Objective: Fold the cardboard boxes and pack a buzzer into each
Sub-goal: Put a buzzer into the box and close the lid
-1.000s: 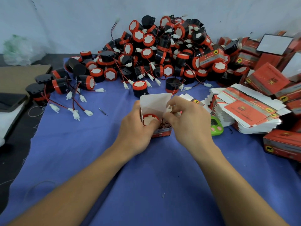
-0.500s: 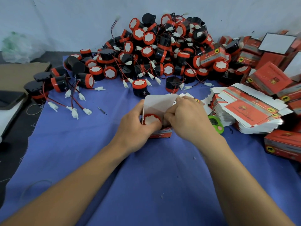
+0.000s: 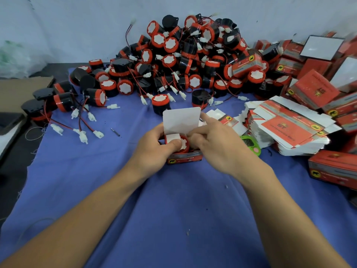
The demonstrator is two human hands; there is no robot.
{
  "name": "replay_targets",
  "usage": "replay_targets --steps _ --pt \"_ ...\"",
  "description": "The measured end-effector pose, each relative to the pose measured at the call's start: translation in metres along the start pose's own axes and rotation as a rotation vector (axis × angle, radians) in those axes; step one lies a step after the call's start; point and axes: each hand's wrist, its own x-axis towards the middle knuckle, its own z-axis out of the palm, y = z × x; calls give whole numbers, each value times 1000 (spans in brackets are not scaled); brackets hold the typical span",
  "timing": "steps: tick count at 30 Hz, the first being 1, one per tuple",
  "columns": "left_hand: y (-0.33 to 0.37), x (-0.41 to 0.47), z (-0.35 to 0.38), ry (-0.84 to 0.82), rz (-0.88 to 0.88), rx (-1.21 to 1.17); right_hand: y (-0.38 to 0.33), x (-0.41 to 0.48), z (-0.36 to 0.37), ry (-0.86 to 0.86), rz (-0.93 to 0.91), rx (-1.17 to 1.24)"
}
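Observation:
A small red cardboard box [image 3: 184, 158] stands on the blue cloth at the centre, its white lid flap [image 3: 181, 119] upright. A red and black buzzer [image 3: 184, 147] sits inside it. My left hand [image 3: 154, 147] grips the box's left side, the thumb pressing a small white side flap down over the buzzer. My right hand [image 3: 214, 141] holds the box's right side, fingers curled at the right flap and the index finger stretched out behind the lid.
A big heap of loose buzzers [image 3: 185, 60] with red wires and white plugs lies behind. A stack of flat unfolded boxes [image 3: 287, 128] sits at the right, closed red boxes [image 3: 316, 89] beyond it. A green gadget [image 3: 251, 145] lies by my right hand.
The left thumb has folded the left side flap down over the buzzer. The right hand's fingers have shifted onto the right flap. The box stayed in place.

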Motion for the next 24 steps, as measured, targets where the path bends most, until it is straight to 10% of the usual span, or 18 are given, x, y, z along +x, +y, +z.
replay_targets --steps 10,21,24 --pt "0 2 -3 -17 -15 -36 -6 -11 19 418 -13 72" --pt "0 2 -3 -41 16 -56 0 3 25 345 196 195" --pt "-2 2 -1 -21 16 -44 5 -3 20 171 146 564"
